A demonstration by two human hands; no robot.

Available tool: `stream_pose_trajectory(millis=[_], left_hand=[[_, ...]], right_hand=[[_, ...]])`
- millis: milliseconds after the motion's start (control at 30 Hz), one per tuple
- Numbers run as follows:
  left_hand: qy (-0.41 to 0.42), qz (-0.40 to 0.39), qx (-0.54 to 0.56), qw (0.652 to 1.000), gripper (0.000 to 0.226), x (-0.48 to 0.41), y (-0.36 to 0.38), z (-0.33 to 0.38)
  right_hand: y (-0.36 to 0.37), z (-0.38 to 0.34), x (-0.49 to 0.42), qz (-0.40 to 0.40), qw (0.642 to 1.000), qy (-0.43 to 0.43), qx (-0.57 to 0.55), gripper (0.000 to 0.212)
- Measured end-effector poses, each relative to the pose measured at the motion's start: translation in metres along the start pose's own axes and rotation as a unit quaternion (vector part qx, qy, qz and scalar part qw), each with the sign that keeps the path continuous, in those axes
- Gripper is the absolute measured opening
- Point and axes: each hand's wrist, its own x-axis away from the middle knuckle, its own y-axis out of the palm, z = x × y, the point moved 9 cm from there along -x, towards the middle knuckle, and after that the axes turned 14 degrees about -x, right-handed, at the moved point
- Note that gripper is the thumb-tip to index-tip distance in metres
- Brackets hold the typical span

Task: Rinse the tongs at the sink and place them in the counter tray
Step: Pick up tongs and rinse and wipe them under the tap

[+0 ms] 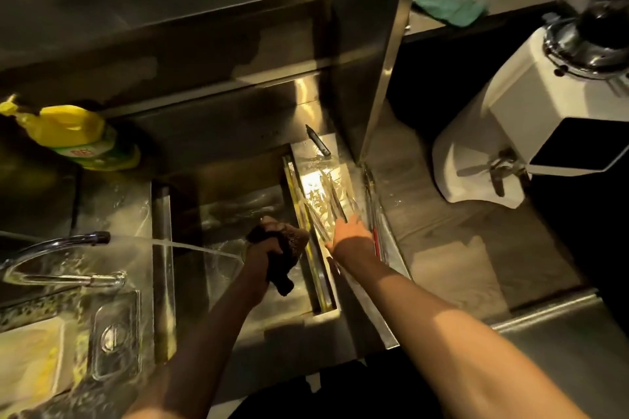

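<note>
Metal tongs (335, 204) lie lengthwise in the wet steel tray (308, 155) on the right edge of the sink (218, 201). My right hand (352, 236) is palm down over their near end, fingers closed loosely around them. A red-handled utensil (375, 241) lies just right of that hand. My left hand (263, 250) is over the basin, gripping a dark sponge (294, 241). The faucet (73, 241) at the left sends a stream of water across toward the sponge.
A yellow dish soap bottle (81, 139) stands at the back left. A black pen-like tool (318, 144) lies at the tray's far end. A white grinder (520, 133) occupies the counter on the right, a green cloth (449, 7) behind it. Clear containers (114, 333) sit near left.
</note>
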Motion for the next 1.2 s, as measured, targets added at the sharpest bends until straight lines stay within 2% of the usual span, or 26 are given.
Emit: stream_pose_trajectory(millis=[167, 267, 333, 433, 567, 633, 700, 833, 900, 1000, 1067, 1133, 1200], left_hand=[[-0.012, 0.011, -0.016, 1.000, 0.024, -0.014, -0.003, 0.002], [-0.067, 0.045, -0.028, 0.996, 0.028, -0.028, -0.010, -0.007], [-0.086, 0.044, -0.048, 0.994, 0.034, -0.036, -0.012, -0.013], [-0.078, 0.038, -0.045, 0.995, 0.035, -0.035, -0.014, -0.015], [-0.083, 0.031, -0.040, 0.995, 0.035, -0.035, -0.015, -0.017], [-0.076, 0.024, -0.035, 0.996, 0.031, -0.035, -0.015, -0.018], [-0.067, 0.009, -0.022, 0.997, 0.027, -0.034, -0.011, -0.018], [-0.054, -0.015, 0.002, 0.998, 0.020, -0.034, -0.003, -0.013], [-0.044, -0.026, 0.007, 0.999, 0.026, -0.034, 0.000, -0.011], [-0.034, -0.024, 0.005, 0.999, 0.049, -0.035, 0.002, -0.011], [-0.031, -0.025, 0.000, 0.999, 0.053, -0.036, 0.005, -0.011], [-0.035, -0.022, -0.002, 0.999, 0.044, -0.036, 0.006, -0.012], [-0.047, -0.016, -0.006, 0.999, 0.038, -0.037, 0.006, -0.013]], right_hand=[[-0.005, 0.001, -0.013, -0.031, 0.999, -0.006, -0.006, 0.046], [-0.006, 0.002, -0.013, -0.008, 1.000, -0.024, -0.001, 0.034], [-0.006, 0.004, -0.010, 0.015, 0.999, -0.035, -0.002, 0.033], [-0.009, 0.010, -0.009, 0.039, 0.997, -0.019, -0.061, 0.039], [-0.013, 0.021, -0.009, 0.056, 0.990, 0.000, -0.130, 0.027], [-0.017, 0.029, -0.006, 0.086, 0.991, 0.008, -0.102, 0.031], [-0.018, 0.042, -0.003, 0.104, 0.991, 0.056, -0.057, 0.042], [-0.008, 0.053, -0.008, 0.066, 0.991, 0.107, -0.055, 0.050], [-0.012, 0.051, -0.011, 0.065, 0.991, 0.106, -0.054, 0.049], [-0.022, 0.049, -0.010, 0.086, 0.992, 0.095, -0.018, 0.052], [-0.015, 0.050, -0.011, 0.053, 0.992, 0.110, -0.038, 0.048], [-0.010, 0.047, -0.014, 0.030, 0.990, 0.118, -0.072, 0.045], [-0.010, 0.050, -0.017, 0.023, 0.984, 0.140, -0.109, 0.051]])
